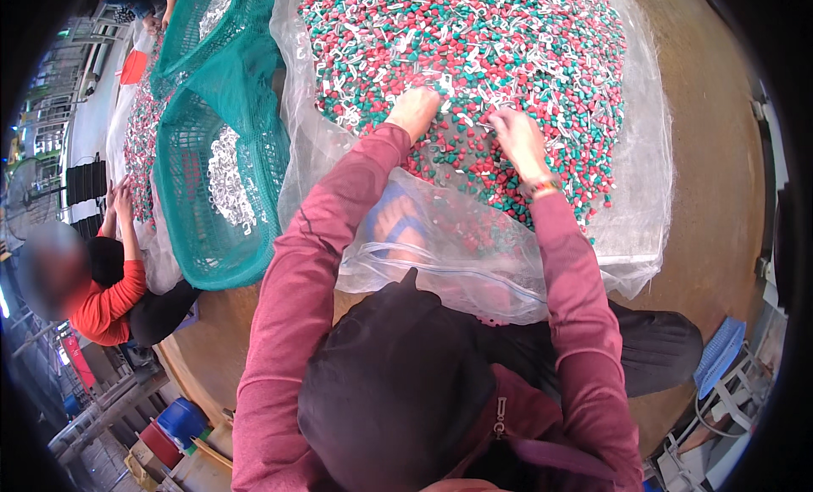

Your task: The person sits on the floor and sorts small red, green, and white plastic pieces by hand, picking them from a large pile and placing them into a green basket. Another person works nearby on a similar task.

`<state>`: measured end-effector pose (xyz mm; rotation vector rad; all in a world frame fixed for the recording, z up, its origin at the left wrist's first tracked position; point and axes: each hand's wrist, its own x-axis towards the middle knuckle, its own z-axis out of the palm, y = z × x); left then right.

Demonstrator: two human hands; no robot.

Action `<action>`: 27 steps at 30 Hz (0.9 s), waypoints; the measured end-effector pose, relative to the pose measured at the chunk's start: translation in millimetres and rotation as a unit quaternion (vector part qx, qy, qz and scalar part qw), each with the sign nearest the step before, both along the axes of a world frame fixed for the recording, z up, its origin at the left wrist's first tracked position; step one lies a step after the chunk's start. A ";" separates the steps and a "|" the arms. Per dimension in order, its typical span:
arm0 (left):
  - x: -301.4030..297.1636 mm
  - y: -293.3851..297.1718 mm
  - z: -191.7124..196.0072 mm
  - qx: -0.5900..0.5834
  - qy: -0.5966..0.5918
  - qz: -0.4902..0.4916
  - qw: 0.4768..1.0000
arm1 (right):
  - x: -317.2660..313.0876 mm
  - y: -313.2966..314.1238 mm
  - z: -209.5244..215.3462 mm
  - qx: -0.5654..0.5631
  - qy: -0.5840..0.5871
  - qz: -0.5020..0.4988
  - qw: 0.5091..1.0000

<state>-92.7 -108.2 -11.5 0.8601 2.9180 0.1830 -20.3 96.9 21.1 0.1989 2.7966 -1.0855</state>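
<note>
Over translucent mesh (306, 145), curled left fingers (430, 96) and bunched right fingers (500, 117), couldn't tell if clamped on anything; had red and green pieces (484, 166) and white clips (542, 60) beneath and beyond them.

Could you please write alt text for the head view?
A person's left hand and right hand are among small red, green and white pieces on sheer mesh. At left are green baskets holding white parts, and a co-worker in orange.

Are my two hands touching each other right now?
Apart: the head view shows red and green pieces in the gap between the left hand and the right hand.
</note>
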 end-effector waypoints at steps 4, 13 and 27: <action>-7.7 -0.1 -0.4 0.001 -0.064 0.002 0.998 | -19.4 -28.8 -18.4 0.132 0.080 0.127 0.980; -1.3 -15.2 -2.6 0.023 -0.043 0.039 0.998 | -27.8 -36.4 -35.1 0.168 0.114 0.206 0.957; -11.9 -46.4 58.0 0.617 -0.513 0.204 0.561 | 8.1 -13.9 -19.3 -0.288 -0.094 -0.069 0.951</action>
